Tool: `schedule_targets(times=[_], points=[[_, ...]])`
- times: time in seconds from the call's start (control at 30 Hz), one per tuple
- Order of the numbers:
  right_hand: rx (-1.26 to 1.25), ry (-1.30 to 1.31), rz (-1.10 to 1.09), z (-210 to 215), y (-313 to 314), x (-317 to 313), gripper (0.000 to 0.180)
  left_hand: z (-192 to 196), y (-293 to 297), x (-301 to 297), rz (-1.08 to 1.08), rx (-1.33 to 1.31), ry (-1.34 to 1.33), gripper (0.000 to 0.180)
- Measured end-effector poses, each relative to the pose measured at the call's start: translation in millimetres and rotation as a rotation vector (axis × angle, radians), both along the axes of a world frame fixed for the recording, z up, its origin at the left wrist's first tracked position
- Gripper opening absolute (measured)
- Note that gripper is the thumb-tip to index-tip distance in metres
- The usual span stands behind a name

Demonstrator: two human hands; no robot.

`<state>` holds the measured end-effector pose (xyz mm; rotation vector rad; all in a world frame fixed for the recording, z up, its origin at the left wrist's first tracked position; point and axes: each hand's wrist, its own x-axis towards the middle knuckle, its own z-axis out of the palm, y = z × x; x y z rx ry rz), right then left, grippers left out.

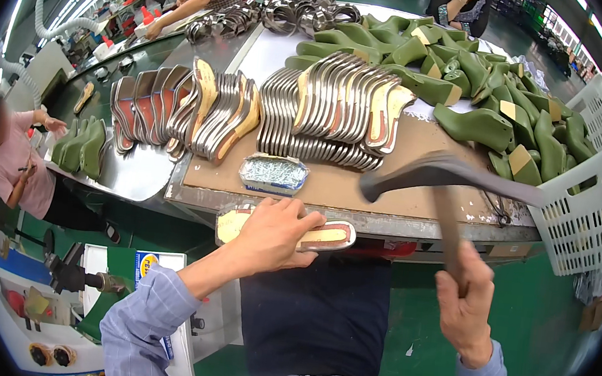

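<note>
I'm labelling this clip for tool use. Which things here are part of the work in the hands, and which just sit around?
In use: left hand pressing a shoe insole; right hand raising a hammer; tray of tacks.

Lying about: green shoe lasts, stacked insoles, white basket.

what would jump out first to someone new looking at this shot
The raised hammer in the right hand, blurred above the bench edge, while the left hand presses on a tan insole piece. Behind them, rows of metal-edged soles stand on the cardboard, with green shoe lasts heaped at the right.

Left hand (272, 234) pressed flat, right hand (465, 299) raised, fingers clenched.
</note>
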<state>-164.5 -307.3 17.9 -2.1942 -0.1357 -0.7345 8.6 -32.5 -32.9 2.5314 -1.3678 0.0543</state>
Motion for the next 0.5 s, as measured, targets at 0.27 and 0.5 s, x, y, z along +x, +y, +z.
schedule_targets(times=[0.27, 0.5], points=[[-0.121, 0.175, 0.088, -15, -2, 6, 0.049, 0, -1, 3, -0.011, -0.043, -0.022, 0.053], [-0.29, 0.233, 0.091, -14, -3, 6, 0.051, 0, -1, 1, 0.002, -0.036, -0.031, 0.052]])
